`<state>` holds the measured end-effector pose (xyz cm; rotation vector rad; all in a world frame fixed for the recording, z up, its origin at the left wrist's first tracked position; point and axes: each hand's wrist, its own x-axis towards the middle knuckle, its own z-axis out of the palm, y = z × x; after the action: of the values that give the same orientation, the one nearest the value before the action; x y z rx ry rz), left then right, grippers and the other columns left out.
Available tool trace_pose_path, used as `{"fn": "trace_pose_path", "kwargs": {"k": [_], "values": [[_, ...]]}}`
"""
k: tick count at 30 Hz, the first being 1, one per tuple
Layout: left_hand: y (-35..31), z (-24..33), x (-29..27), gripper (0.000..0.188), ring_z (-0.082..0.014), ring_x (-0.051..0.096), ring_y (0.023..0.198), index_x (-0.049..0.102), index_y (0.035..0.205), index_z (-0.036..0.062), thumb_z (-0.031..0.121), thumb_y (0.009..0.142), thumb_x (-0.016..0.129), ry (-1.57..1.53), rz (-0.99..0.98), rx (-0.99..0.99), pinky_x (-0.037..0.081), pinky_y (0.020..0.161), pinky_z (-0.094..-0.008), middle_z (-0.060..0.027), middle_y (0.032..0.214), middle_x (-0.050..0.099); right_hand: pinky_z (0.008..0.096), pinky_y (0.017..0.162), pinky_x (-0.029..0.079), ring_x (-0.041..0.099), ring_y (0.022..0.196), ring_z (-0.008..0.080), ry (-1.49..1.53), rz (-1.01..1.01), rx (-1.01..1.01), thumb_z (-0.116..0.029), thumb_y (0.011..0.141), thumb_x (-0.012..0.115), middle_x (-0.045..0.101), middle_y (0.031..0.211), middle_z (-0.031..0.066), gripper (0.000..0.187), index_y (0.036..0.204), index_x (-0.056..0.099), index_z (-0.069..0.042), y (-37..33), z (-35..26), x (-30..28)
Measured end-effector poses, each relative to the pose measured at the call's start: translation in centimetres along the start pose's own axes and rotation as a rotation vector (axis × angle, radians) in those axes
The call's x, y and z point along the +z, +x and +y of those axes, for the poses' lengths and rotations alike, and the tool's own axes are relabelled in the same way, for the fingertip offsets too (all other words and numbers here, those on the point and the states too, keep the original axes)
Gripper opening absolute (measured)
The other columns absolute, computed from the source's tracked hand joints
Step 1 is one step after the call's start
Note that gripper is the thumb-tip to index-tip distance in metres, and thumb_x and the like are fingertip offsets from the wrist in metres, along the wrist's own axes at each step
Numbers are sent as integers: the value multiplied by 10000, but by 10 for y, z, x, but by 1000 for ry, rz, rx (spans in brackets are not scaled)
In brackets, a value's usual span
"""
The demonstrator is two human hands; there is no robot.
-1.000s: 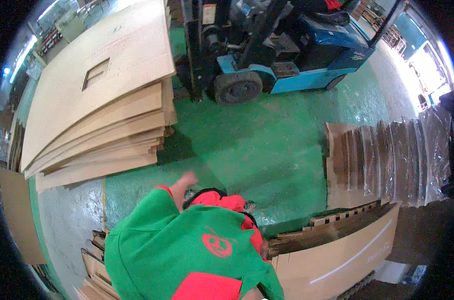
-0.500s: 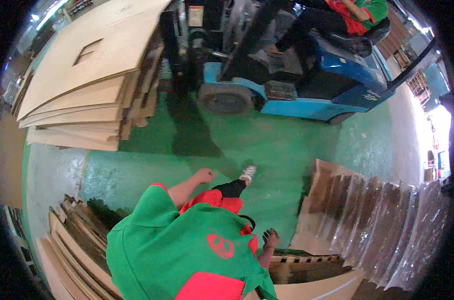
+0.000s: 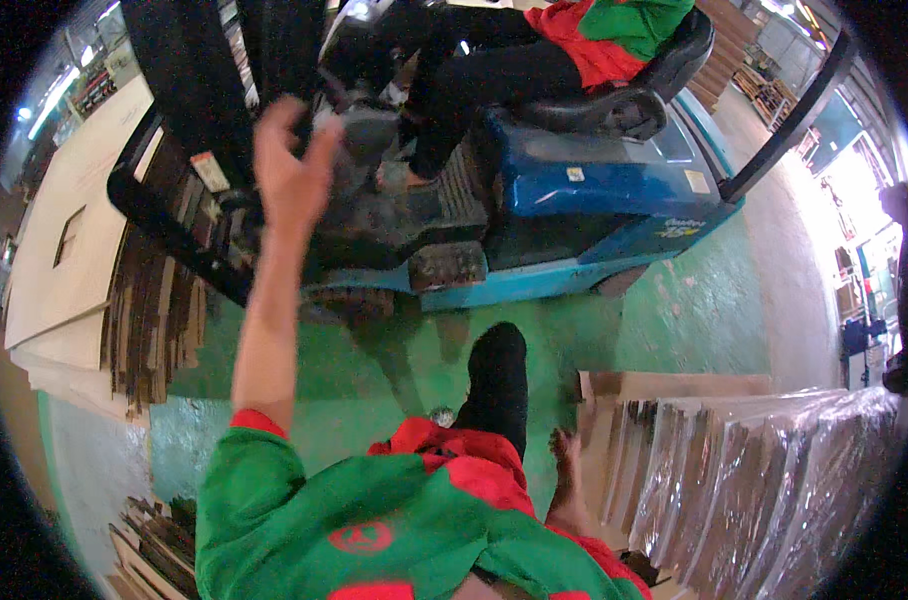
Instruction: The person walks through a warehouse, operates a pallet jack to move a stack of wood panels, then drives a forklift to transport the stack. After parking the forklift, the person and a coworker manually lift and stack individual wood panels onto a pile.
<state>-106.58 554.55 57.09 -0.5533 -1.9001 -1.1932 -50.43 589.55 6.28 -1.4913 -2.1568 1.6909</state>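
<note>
Below the left hand (image 3: 294, 165) and the right hand (image 3: 565, 450) stretches a green painted floor (image 3: 689, 315). Just beyond the left hand stands a blue forklift (image 3: 594, 190), side-on; its black mast (image 3: 189, 100) rises to that hand's left. Whether the fingers touch the machine cannot be told. Well to the left of the same hand sits a stack of bare flat cardboard (image 3: 54, 305), a rectangular slot cut in its top sheet. Just right of the right hand is a stack of cardboard sheets wrapped in clear film (image 3: 714, 480). Up and right from the left hand, a seated person (image 3: 614, 45) in a red-and-green top and black trousers occupies the forklift's black seat (image 3: 634, 115). Between the two hands, nearer the right, comes the wearer's black-trousered leg (image 3: 499, 380). The left hand is raised, empty and blurred, its thumb spread away from the fingers. The right hand hangs low; whether its fingers are spread or pressed together cannot be told. Left of it shows a pale shoe (image 3: 442, 414).
</note>
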Motion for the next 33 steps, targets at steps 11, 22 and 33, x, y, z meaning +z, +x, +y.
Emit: {"fn": "trace_pose_path", "kwargs": {"k": [11,22,33], "values": [[202,-18,78,617,-204,563,1062,561,1186,-15,308,720,805,387,112,-153,417,957,-333,-111,1184,609,471,937,399,517,1075,389,-650,770,-1348,-326,854,634,598,1103,211,460,1154,557,14,277,-720,-147],[179,-14,77,333,-169,569,924,627,1055,11,105,750,724,468,412,-452,443,853,-311,-46,1013,633,374,604,493,618,547,205,-1114,-554,-518,-529,800,636,631,674,140,539,752,654,8,358,-884,-175],[191,-2,102,308,-159,591,887,611,1027,24,108,749,710,252,322,-505,457,841,-308,-31,965,647,426,683,496,652,708,347,-1227,-879,-294,-552,723,681,638,758,244,657,877,635,85,371,-894,-172]]}}
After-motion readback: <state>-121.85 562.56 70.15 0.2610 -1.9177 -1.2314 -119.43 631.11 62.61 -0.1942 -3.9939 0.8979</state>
